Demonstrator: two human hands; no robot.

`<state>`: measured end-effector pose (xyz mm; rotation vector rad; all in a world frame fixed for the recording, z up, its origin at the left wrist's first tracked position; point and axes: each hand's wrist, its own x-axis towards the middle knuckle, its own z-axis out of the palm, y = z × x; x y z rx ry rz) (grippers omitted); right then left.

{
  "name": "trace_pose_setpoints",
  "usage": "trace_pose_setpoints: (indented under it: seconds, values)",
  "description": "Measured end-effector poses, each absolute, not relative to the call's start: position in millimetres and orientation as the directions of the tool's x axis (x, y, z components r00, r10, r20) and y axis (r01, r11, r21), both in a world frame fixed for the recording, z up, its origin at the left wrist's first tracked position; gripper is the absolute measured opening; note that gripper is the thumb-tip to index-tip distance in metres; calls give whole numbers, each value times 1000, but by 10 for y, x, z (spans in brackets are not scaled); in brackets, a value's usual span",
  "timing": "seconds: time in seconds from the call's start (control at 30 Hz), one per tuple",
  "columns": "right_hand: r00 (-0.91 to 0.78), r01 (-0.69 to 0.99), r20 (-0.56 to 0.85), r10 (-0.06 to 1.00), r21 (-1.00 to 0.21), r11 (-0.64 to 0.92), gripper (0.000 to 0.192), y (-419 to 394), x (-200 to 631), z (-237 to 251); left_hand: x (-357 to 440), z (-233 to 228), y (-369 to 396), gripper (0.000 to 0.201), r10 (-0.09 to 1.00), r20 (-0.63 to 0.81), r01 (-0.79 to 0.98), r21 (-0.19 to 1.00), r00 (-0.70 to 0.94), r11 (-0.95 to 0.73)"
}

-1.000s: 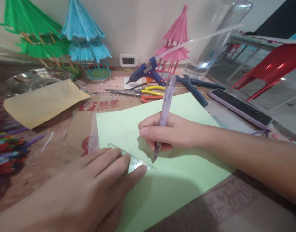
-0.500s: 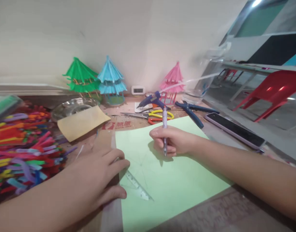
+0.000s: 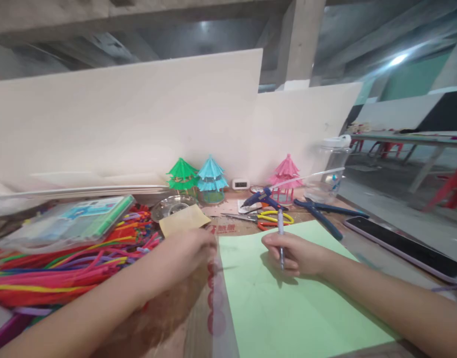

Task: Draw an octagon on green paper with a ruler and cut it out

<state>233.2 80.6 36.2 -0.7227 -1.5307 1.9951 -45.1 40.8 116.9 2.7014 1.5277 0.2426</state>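
My right hand point(image 3: 290, 252) rests on a light green sheet of paper point(image 3: 288, 308), its fingers closed round a pale purple pen point(image 3: 281, 228) held nearly upright, tip down near the paper. Raised just past the paper's left edge, my left hand point(image 3: 187, 251) is blurred, with its fingers curled together. What lies in them, if anything, I cannot make out. No ruler shows on the paper, which bears faint lines. Behind the left hand lies a tan piece of sandpaper-like sheet point(image 3: 184, 220), leaning on a shiny metal dish point(image 3: 163, 206).
Colourful pipe cleaners point(image 3: 64, 268) and a clear plastic case point(image 3: 75, 219) fill the left. Behind the paper are scissors point(image 3: 275, 217), a blue glue gun point(image 3: 264, 197), dark blue pliers point(image 3: 321, 216) and small green point(image 3: 182, 171), blue point(image 3: 211, 174) and pink point(image 3: 287, 174) pavilions. A phone point(image 3: 403, 248) lies right.
My left hand has lifted off the paper and drawn its fingers in; the clear ruler is gone from the sheet. The right hand keeps its pen. The view has tilted up and turned left.
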Motion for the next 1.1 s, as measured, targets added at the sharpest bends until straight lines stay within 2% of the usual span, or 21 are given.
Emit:
trace_pose_setpoints:
  seconds: [0.1, 0.17, 0.27, 0.43, 0.7, 0.83, 1.1]
  values:
    - [-711, -54, -101, 696, -979, -197, 41, 781, 2312, 358, -634, 1558, 680, 27, 937, 188, 956, -66, 294, -287]
    - [-701, -39, -102, 706, -983, -180, 41, 771, 2302, 349, -740, 1723, 905, 29, 959, 222, 980, -132, 176, -149]
    - [-687, -23, -103, 719, -986, -163, 42, 752, 2291, 344, -831, 1765, 1168, 34, 971, 222, 980, -191, 91, -48]
    - [-689, -20, -96, 718, -988, -152, 40, 723, 2295, 376, -775, 1620, 1167, 34, 974, 204, 966, -253, 96, -42]
    - [-691, -27, -96, 717, -987, -158, 40, 741, 2322, 390, -408, 1388, 700, 28, 950, 89, 926, -267, 300, -267]
    - [-668, -20, -99, 737, -988, -150, 41, 720, 2318, 378, -488, 1363, 687, 27, 967, 74, 938, -273, 244, -216]
    - [-662, 19, -130, 738, -987, -157, 43, 697, 2292, 362, -1073, 1620, 1027, 33, 986, 149, 964, -266, 72, -30]
